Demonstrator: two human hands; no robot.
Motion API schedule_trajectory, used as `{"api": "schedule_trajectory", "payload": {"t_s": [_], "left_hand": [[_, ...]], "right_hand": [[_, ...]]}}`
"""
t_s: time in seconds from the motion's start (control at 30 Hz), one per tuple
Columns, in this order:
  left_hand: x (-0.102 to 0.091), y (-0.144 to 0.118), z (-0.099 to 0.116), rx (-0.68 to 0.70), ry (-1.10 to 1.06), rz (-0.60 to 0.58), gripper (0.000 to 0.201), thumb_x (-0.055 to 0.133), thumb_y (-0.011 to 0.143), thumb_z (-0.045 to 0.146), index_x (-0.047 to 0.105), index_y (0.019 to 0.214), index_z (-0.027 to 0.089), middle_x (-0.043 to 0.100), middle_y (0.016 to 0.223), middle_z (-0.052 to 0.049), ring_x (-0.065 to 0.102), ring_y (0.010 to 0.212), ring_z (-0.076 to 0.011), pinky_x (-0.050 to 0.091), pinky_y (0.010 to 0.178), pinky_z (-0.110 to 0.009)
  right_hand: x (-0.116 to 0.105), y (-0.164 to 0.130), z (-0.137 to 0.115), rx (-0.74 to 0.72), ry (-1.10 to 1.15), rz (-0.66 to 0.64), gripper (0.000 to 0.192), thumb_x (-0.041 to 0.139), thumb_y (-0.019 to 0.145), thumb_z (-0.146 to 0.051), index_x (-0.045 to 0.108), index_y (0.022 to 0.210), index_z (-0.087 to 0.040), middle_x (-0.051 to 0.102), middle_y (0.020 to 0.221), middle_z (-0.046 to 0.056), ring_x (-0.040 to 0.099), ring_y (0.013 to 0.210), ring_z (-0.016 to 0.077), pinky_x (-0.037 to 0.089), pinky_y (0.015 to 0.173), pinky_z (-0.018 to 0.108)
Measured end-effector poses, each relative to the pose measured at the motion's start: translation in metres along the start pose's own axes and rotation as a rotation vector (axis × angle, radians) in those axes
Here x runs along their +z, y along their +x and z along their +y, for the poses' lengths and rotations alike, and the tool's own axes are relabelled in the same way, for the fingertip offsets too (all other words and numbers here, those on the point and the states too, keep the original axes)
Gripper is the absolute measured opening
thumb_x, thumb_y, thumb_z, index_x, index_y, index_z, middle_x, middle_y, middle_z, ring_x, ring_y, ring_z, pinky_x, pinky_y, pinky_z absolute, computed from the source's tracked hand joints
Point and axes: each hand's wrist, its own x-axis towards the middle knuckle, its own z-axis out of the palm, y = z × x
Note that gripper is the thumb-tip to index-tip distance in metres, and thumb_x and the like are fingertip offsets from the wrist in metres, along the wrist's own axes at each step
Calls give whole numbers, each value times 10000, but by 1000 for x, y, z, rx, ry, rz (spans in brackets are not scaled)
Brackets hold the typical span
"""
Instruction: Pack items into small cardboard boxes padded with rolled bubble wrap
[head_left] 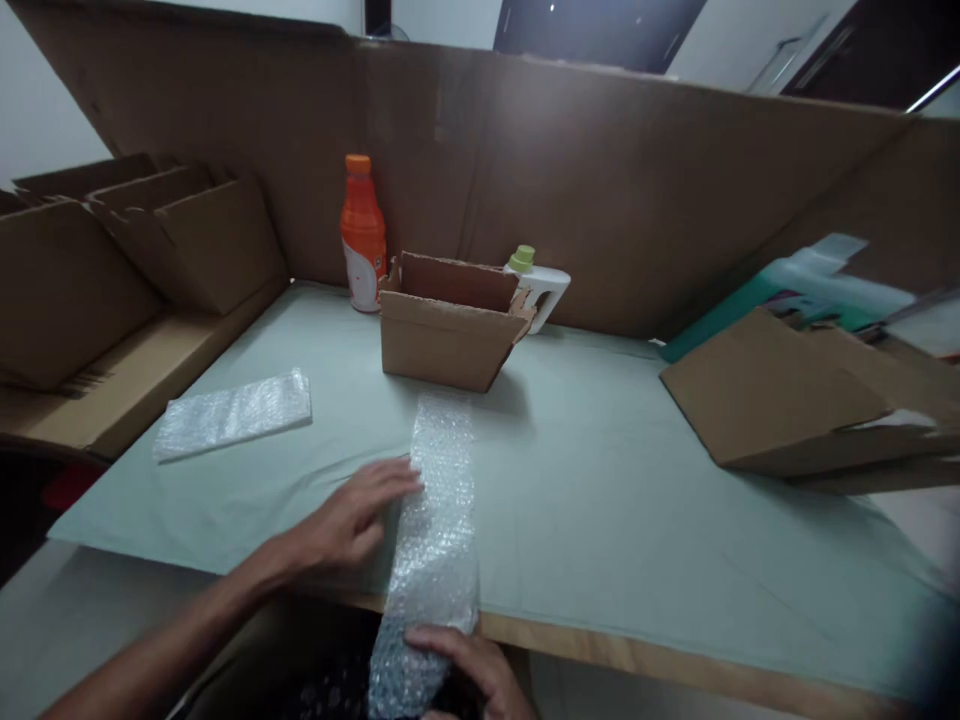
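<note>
We lay a long strip of clear bubble wrap (pixel 437 500) lengthwise on the pale green table cover (pixel 600 460), its near end hanging over the wooden table edge. Our left hand (pixel 352 520) rests flat beside it, fingers stretched and touching its left edge. Our right hand (pixel 469 665) pinches the hanging end, fingers curled on the wrap. Just beyond stands a small open brown cardboard box (pixel 446 330), flanked by an orange plastic bottle (pixel 363 235) and a white jug with a green cap (pixel 538 280). A folded bubble-wrap sheet (pixel 234 413) lies to the left.
</note>
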Motion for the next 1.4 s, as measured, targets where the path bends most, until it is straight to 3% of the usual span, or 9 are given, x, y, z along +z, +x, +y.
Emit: {"api": "schedule_trajectory", "payload": {"t_s": [0.17, 0.37, 0.53, 0.77, 0.87, 0.97, 1.07, 1.2, 1.4], "left_hand": [[23, -56, 52, -242, -494, -40, 848, 612, 776, 180, 316, 1561, 303, 555, 1485, -82, 547, 1347, -286, 449, 1126, -462], [67, -16, 51, -531, -330, 333, 424, 520, 921, 262, 602, 1333, 206, 741, 944, -52, 697, 831, -188, 566, 785, -311], [70, -5, 37, -515, -160, 312, 515, 531, 896, 239, 525, 1407, 183, 701, 791, -1, 625, 660, -149, 491, 655, -268], [72, -6, 37, -523, -33, 295, 578, 495, 900, 207, 425, 1473, 176, 647, 714, 30, 607, 589, -147, 469, 603, -261], [73, -9, 39, -484, 90, 373, 597, 532, 901, 210, 405, 1484, 196, 688, 875, -23, 661, 714, -177, 534, 671, -295], [71, -16, 44, -325, 179, 470, 597, 605, 919, 277, 407, 1480, 229, 643, 1236, -129, 650, 1090, -259, 563, 896, -404], [69, -26, 49, -143, 200, 412, 571, 658, 903, 290, 464, 1438, 257, 579, 1386, -148, 537, 1291, -319, 500, 1031, -504], [70, -34, 51, -91, 91, 351, 454, 548, 942, 143, 515, 1382, 249, 704, 1160, -106, 633, 1115, -261, 532, 937, -443], [75, -23, 49, -291, 35, 418, 315, 532, 969, 209, 598, 1277, 206, 704, 925, -70, 643, 850, -214, 549, 768, -367]], "right_hand": [[-11, 22, -20, -70, 371, 58, 635, 693, 839, -591, 596, 1383, -279, 698, 1222, 120, 684, 1084, 284, 524, 968, 424], [-17, 43, -18, -221, 333, 294, 757, 602, 957, -462, 211, 1590, -323, 711, 1090, 90, 726, 769, 180, 604, 684, 323], [-18, 33, -6, -425, -297, 517, 393, 610, 934, -177, 603, 1308, -297, 736, 1030, 51, 707, 932, 206, 607, 818, 362], [-19, 43, 8, -557, -849, 485, 432, 596, 893, -124, 588, 1317, -206, 649, 1354, 119, 559, 1279, 295, 515, 984, 487], [-22, 51, 13, -570, -915, 467, 352, 557, 922, -109, 621, 1255, -200, 671, 1328, 114, 574, 1264, 288, 517, 958, 475], [-24, 55, 11, -585, -909, 462, 282, 529, 947, -105, 657, 1171, -218, 712, 1264, 94, 615, 1212, 270, 516, 939, 461], [-28, 55, 3, -608, -841, 482, 249, 524, 954, -104, 673, 1120, -217, 763, 1118, 76, 675, 1081, 247, 522, 892, 437], [-30, 53, -8, -523, -715, 455, 176, 536, 979, -181, 691, 1053, -215, 775, 891, 37, 700, 799, 198, 542, 747, 371], [-27, 55, -3, -426, -662, 551, 189, 561, 985, -262, 690, 1116, -217, 778, 987, 61, 722, 859, 211, 571, 755, 351]]}}
